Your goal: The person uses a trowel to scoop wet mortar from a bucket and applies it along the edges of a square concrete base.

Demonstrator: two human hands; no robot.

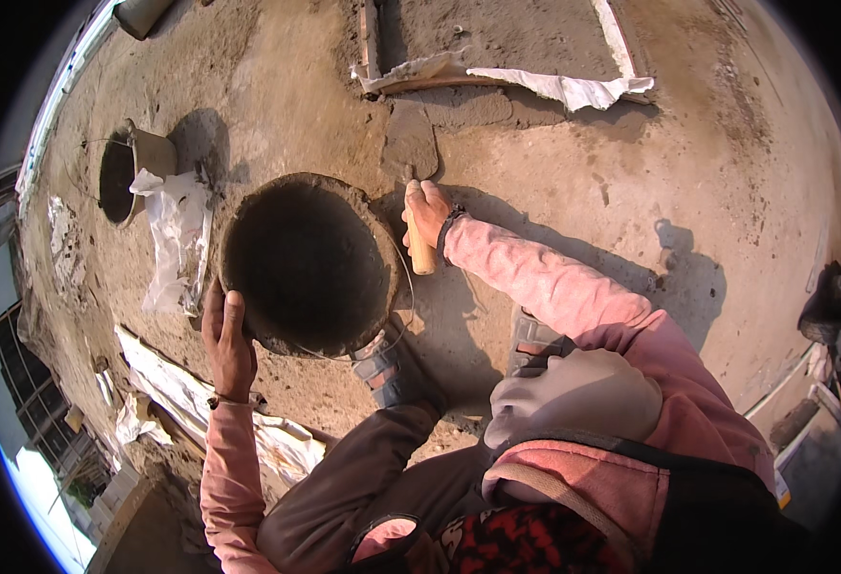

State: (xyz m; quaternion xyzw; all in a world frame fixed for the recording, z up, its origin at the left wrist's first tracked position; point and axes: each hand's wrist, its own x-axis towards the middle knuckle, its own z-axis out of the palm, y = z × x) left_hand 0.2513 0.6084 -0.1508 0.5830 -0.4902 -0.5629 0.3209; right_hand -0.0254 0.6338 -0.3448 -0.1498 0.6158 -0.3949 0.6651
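My right hand is closed round the wooden handle of a trowel. The trowel's grey, mortar-coated blade points away from me, over the ground beside a strip of wet mortar. A large round bucket has its wide mouth facing me and its inside in dark shadow, so its contents are hard to make out. Against the bucket's left side lies my left hand, thumb near the rim and fingers partly hidden along the outer wall. The bucket's thin wire handle hangs at its right side.
Beyond the trowel, a rectangular frame holds grey mortar, with white sheeting along its near edge. A smaller bucket lies tipped at the left, beside a torn white plastic sheet. My shoes stand close to the large bucket.
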